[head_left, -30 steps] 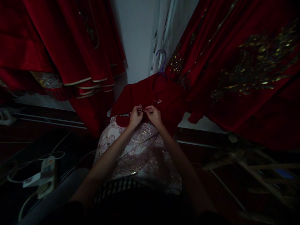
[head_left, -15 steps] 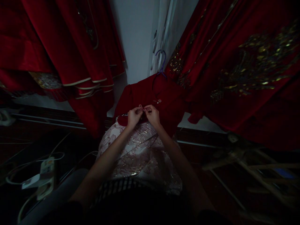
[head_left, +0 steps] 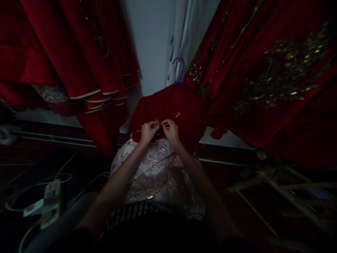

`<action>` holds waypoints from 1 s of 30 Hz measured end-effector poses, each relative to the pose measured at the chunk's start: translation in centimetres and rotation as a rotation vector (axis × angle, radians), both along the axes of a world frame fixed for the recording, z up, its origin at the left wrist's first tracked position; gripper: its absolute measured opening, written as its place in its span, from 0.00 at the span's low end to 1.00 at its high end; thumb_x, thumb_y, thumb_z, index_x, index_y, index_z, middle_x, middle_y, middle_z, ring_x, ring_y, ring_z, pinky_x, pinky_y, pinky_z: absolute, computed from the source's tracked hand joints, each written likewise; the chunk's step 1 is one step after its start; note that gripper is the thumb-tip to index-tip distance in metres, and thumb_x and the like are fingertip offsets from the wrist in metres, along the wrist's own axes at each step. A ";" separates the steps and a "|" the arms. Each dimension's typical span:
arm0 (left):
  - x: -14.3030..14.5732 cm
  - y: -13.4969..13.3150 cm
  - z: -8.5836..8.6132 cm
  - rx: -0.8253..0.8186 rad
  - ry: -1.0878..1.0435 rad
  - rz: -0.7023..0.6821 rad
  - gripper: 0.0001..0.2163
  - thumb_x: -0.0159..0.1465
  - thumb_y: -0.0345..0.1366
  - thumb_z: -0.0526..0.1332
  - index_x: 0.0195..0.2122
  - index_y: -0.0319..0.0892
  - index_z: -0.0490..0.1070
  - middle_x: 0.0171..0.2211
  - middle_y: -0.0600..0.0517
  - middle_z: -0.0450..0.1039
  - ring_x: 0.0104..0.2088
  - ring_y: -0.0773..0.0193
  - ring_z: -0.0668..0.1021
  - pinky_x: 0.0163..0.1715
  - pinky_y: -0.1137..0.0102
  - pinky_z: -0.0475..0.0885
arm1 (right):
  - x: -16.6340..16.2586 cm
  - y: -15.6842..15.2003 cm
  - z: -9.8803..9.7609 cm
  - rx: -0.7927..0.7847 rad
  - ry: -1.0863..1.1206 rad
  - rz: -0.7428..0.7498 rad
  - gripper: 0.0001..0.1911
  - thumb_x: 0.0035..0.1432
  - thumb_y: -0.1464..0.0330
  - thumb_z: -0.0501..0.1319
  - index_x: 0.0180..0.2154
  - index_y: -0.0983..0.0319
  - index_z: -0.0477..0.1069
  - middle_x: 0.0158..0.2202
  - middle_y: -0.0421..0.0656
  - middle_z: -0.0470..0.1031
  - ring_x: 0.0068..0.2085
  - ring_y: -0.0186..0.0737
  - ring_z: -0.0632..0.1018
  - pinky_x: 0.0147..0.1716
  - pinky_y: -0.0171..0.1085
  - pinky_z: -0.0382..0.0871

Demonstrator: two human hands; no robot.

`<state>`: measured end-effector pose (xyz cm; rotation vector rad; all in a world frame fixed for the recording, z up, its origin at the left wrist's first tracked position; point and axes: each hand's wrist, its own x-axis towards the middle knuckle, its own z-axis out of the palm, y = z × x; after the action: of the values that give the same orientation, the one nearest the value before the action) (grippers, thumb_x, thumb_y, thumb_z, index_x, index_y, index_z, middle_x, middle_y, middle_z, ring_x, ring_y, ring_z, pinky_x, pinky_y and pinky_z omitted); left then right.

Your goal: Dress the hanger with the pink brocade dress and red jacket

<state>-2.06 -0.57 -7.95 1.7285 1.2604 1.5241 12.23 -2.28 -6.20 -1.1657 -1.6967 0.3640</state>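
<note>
A red garment [head_left: 160, 103] hangs from a purple hanger [head_left: 180, 75] in front of me. My left hand [head_left: 149, 132] and my right hand [head_left: 171, 131] meet at its front, thumbs and fingertips pinched together. Between them is a small beaded fastening [head_left: 157, 121], mostly covered by the fingertips. Just above, another beaded fastening [head_left: 176, 115] shows on the red cloth. Below my hands, a pale, shiny patterned fabric [head_left: 155, 168] spreads towards my lap. Dim light blurs the details at the fingertips.
Red garments [head_left: 86, 63] hang on the left, and a gold-sequinned red garment [head_left: 284, 73] on the right. Behind stands a pale cabinet door [head_left: 150, 42]. A power strip [head_left: 52, 200] with cables lies lower left; a wooden frame [head_left: 284, 193] stands lower right.
The view has shifted very slightly. My fingertips stay pinched at the same fastening, with only a small shift of the left hand.
</note>
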 end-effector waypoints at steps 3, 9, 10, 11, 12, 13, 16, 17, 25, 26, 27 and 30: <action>-0.4 0.2 0.4 0.007 0.023 -0.037 0.07 0.53 0.34 0.65 0.34 0.41 0.78 0.30 0.50 0.79 0.30 0.62 0.80 0.35 0.68 0.76 | 0.0 -0.1 0.1 0.013 0.000 -0.001 0.06 0.58 0.71 0.55 0.35 0.60 0.70 0.38 0.43 0.73 0.35 0.34 0.75 0.38 0.34 0.73; -0.4 0.8 -1.2 -0.101 -0.220 -0.170 0.10 0.55 0.39 0.63 0.34 0.39 0.75 0.34 0.48 0.78 0.34 0.64 0.79 0.39 0.68 0.74 | 1.3 -0.4 0.8 -0.155 0.082 0.148 0.07 0.57 0.69 0.58 0.37 0.60 0.74 0.36 0.41 0.79 0.36 0.35 0.80 0.40 0.36 0.75; -0.3 0.8 -2.2 -0.108 -0.272 -0.163 0.11 0.56 0.40 0.62 0.36 0.39 0.74 0.35 0.49 0.78 0.35 0.65 0.79 0.39 0.68 0.74 | 1.8 -0.6 0.8 -0.186 0.089 0.186 0.08 0.56 0.69 0.59 0.38 0.60 0.75 0.37 0.41 0.80 0.37 0.36 0.80 0.41 0.37 0.75; -0.1 0.6 -3.3 -0.108 -0.306 -0.139 0.11 0.57 0.41 0.61 0.37 0.40 0.72 0.36 0.49 0.77 0.35 0.65 0.78 0.40 0.68 0.73 | 2.4 -0.9 0.8 -0.209 0.090 0.207 0.09 0.56 0.69 0.59 0.38 0.60 0.75 0.38 0.42 0.80 0.38 0.37 0.81 0.42 0.38 0.76; 0.1 0.2 -4.5 -0.101 -0.319 -0.103 0.11 0.58 0.41 0.60 0.38 0.40 0.71 0.36 0.49 0.76 0.35 0.66 0.78 0.40 0.68 0.73 | 3.0 -1.3 0.6 -0.226 0.087 0.213 0.10 0.55 0.68 0.60 0.39 0.60 0.76 0.39 0.43 0.80 0.38 0.38 0.81 0.42 0.39 0.76; 0.3 -0.2 -5.7 -0.090 -0.309 -0.056 0.11 0.58 0.41 0.60 0.39 0.41 0.70 0.35 0.50 0.75 0.34 0.66 0.77 0.39 0.68 0.73 | 3.7 -1.8 0.4 -0.237 0.083 0.204 0.11 0.56 0.68 0.60 0.40 0.60 0.76 0.39 0.43 0.81 0.38 0.38 0.81 0.42 0.40 0.76; 0.8 -2.0 -8.5 -0.020 -0.158 0.049 0.09 0.59 0.39 0.60 0.39 0.42 0.69 0.37 0.49 0.72 0.34 0.65 0.75 0.40 0.67 0.72 | 5.8 -3.4 -0.9 -0.244 0.076 0.141 0.11 0.58 0.65 0.58 0.40 0.60 0.77 0.40 0.44 0.80 0.39 0.38 0.81 0.43 0.40 0.75; 0.9 -2.5 -8.9 0.020 -0.088 0.066 0.09 0.58 0.38 0.60 0.39 0.43 0.69 0.38 0.49 0.71 0.36 0.64 0.75 0.41 0.66 0.71 | 6.5 -3.9 -1.4 -0.247 0.070 0.118 0.11 0.58 0.65 0.58 0.40 0.60 0.77 0.40 0.43 0.80 0.39 0.38 0.81 0.43 0.39 0.74; 0.7 -3.9 -9.2 0.125 0.197 0.156 0.14 0.54 0.31 0.63 0.41 0.45 0.66 0.38 0.49 0.68 0.40 0.58 0.72 0.44 0.62 0.69 | 7.5 -4.4 -5.3 -0.291 -0.026 0.019 0.13 0.55 0.68 0.59 0.43 0.63 0.72 0.40 0.46 0.78 0.35 0.34 0.77 0.38 0.36 0.72; 0.5 -4.1 -9.4 0.125 0.190 0.193 0.12 0.54 0.30 0.62 0.41 0.45 0.66 0.37 0.49 0.67 0.39 0.58 0.72 0.43 0.63 0.69 | 7.2 -4.1 -5.8 -0.286 -0.014 -0.002 0.13 0.55 0.67 0.59 0.43 0.63 0.71 0.39 0.46 0.78 0.34 0.34 0.77 0.38 0.36 0.72; 0.4 -4.3 -9.4 0.130 0.176 0.225 0.12 0.55 0.29 0.61 0.40 0.45 0.66 0.36 0.49 0.67 0.38 0.59 0.72 0.42 0.63 0.69 | 6.8 -3.9 -6.1 -0.289 0.001 -0.024 0.14 0.55 0.66 0.60 0.43 0.64 0.71 0.37 0.46 0.78 0.33 0.34 0.77 0.37 0.36 0.72; 0.0 -5.1 -9.3 0.176 0.132 0.292 0.11 0.57 0.28 0.59 0.42 0.44 0.67 0.37 0.49 0.67 0.37 0.60 0.72 0.41 0.65 0.69 | 6.3 -3.6 -6.8 -0.361 0.027 -0.055 0.15 0.52 0.64 0.62 0.42 0.63 0.72 0.28 0.40 0.76 0.29 0.34 0.75 0.32 0.34 0.70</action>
<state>-2.10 -5.66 -17.26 1.8446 1.5415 1.7545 18.52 -5.84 -12.99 -1.4576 -1.6124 0.6685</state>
